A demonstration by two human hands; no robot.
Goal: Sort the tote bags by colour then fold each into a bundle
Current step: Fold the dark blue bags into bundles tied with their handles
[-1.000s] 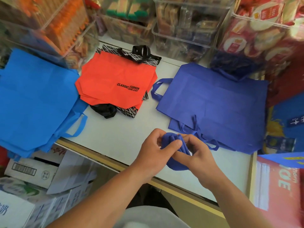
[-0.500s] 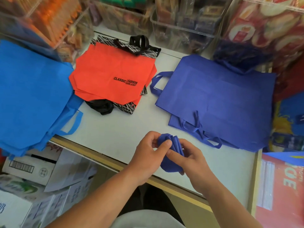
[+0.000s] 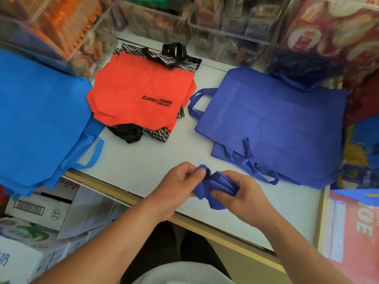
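I see both hands near me: left hand (image 3: 180, 185) and right hand (image 3: 244, 193) fingers squeeze small dark blue cloth bundle (image 3: 217, 187). Soft, light, floppy; I'd pinch loose strap.

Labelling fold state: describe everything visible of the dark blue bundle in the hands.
The bundle is a dark blue tote, matte non-woven-looking fabric, folded into pleated layers, a strap loop hanging below. It sits over the table near its front edge. The left hand pinches its left end; the right hand grips its right side.
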